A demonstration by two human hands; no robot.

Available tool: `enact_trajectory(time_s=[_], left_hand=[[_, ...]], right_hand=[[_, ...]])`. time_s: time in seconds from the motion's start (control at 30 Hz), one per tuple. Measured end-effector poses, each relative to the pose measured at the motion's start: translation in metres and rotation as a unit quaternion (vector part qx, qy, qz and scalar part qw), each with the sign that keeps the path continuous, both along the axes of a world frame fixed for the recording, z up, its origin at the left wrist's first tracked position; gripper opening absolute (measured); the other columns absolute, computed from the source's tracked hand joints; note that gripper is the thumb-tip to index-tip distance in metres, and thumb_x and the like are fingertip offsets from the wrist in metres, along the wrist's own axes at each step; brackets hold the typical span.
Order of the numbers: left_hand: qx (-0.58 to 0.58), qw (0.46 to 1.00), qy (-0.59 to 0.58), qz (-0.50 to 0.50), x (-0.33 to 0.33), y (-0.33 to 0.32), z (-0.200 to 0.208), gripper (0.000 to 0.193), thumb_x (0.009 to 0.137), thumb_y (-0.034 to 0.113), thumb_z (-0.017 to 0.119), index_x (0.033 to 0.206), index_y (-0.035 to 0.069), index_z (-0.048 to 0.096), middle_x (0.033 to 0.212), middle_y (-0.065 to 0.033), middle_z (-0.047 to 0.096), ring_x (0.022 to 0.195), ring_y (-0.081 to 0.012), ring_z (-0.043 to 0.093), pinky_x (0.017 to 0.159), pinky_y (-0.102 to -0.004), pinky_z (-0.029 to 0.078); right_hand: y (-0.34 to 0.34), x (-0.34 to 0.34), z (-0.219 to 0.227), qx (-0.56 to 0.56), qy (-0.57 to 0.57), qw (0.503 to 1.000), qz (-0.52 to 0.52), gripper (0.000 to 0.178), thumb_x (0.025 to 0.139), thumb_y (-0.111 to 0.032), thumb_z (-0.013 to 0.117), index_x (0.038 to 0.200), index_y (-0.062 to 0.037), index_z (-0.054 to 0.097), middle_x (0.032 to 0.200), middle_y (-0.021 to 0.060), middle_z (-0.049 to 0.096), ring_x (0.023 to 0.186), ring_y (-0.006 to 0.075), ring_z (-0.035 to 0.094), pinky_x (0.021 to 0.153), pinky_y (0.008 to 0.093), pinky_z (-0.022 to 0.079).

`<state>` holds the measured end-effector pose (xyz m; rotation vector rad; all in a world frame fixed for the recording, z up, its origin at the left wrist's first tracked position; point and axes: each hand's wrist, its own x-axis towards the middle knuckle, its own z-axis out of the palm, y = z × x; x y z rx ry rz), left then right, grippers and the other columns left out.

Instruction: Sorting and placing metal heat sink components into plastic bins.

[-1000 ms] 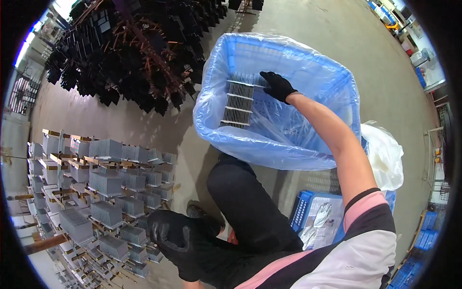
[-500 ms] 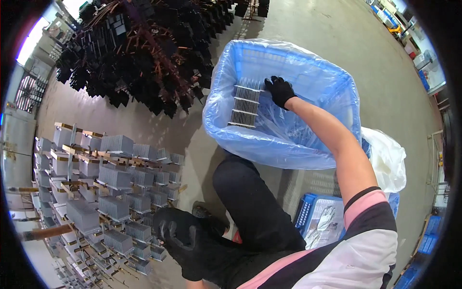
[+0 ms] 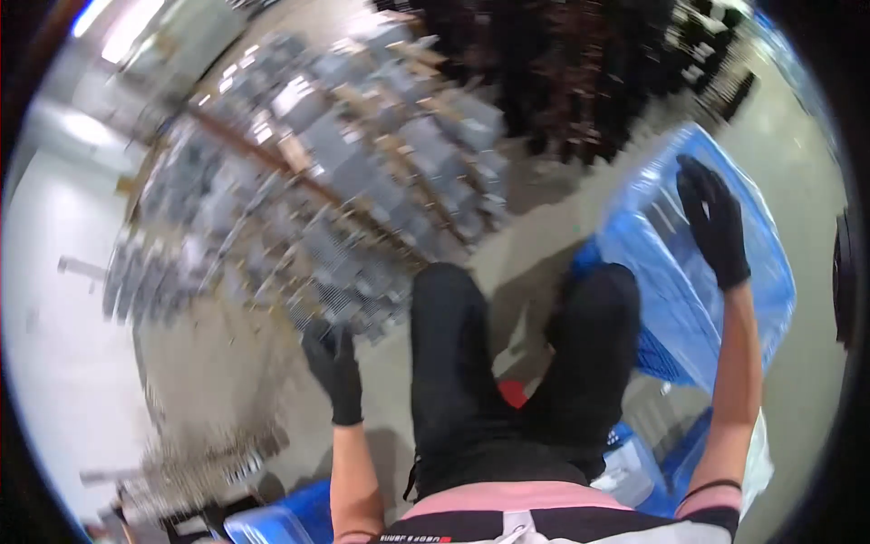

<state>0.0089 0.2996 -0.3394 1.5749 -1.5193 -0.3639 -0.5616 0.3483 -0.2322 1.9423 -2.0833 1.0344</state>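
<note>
My left hand (image 3: 335, 374), in a black glove, reaches to the lower edge of a rack hung with grey finned metal blocks. Its fingers look apart, at or just below a finned block (image 3: 343, 297); blur hides whether they touch. Over at the right, my gloved right hand (image 3: 716, 222) has its fingers stretched out above a blue basket (image 3: 770, 272) lined with clear blue plastic film, and holds nothing. Beside that hand, partly hidden inside the basket, lies a finned block (image 3: 666, 220) showing pale ridges.
The rack (image 3: 240, 136) of grey blocks fills the left and middle, with bars jutting out. Dark hanging parts (image 3: 562, 72) stand behind it. A blue crate (image 3: 285, 521) is at lower left, and a white plastic bag (image 3: 759, 458) lies beyond my right forearm.
My view has swung left, so the basket now appears farther right. My left hand has left my knee area and stretched toward the rack. My right hand remains at the basket.
</note>
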Motion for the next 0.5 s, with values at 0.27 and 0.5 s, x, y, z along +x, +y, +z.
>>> enact_trajectory(time_s=[0.27,0.5], left_hand=[[0.107,0.956,0.270,0.034,0.021,-0.007,0.000,0.023,0.092,0.018,0.070,0.102,0.003,0.057,0.083,-0.0018,0.059,0.069,-0.0088,0.054,0.061,-0.0248,0.046],[-0.088,0.979,-0.180,-0.028,0.008,-0.090,0.026,0.021,0.089,0.020,0.072,0.088,0.003,0.058,0.069,0.0000,0.054,0.057,-0.0091,0.049,0.051,-0.0266,0.040]], right_hand=[[-0.030,0.215,-0.059,0.105,-0.155,0.929,0.319,0.029,0.090,-0.017,0.065,0.116,-0.0040,0.064,0.111,0.0215,0.065,0.097,0.0391,0.063,0.080,0.0449,0.051],[-0.038,0.236,-0.107,0.144,-0.177,0.911,0.343,0.029,0.090,-0.019,0.065,0.117,-0.0063,0.063,0.104,0.0205,0.065,0.092,0.0405,0.063,0.078,0.0448,0.051]])
